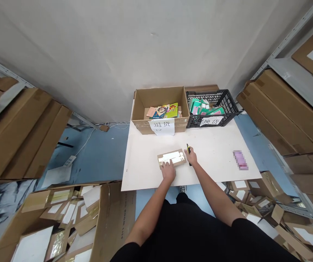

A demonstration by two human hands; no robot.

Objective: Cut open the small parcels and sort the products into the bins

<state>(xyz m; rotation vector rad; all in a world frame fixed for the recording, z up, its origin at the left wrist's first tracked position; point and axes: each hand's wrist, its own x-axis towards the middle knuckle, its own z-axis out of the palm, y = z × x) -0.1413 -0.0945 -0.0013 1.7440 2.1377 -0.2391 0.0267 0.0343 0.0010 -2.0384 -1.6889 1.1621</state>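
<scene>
A small cardboard box [178, 157] with a white label and shiny tape across its top lies on the white table. My left hand [168, 171] is at its near left side, fingers over the front edge and touching the top, holding the box against the table. Just off the box's right end, my right hand [191, 157] is closed around a black and yellow utility knife [188, 148]. The knife's front end points away from me; I cannot make out whether its blade is out.
At the table's [213, 145] back stand an open cardboard carton [142, 125] with booklets and a black plastic crate [229, 105] with green packages. A blurred pink item [240, 160] lies at right. Large boxes of parcels [110, 203] flank the table, with shelves on both sides.
</scene>
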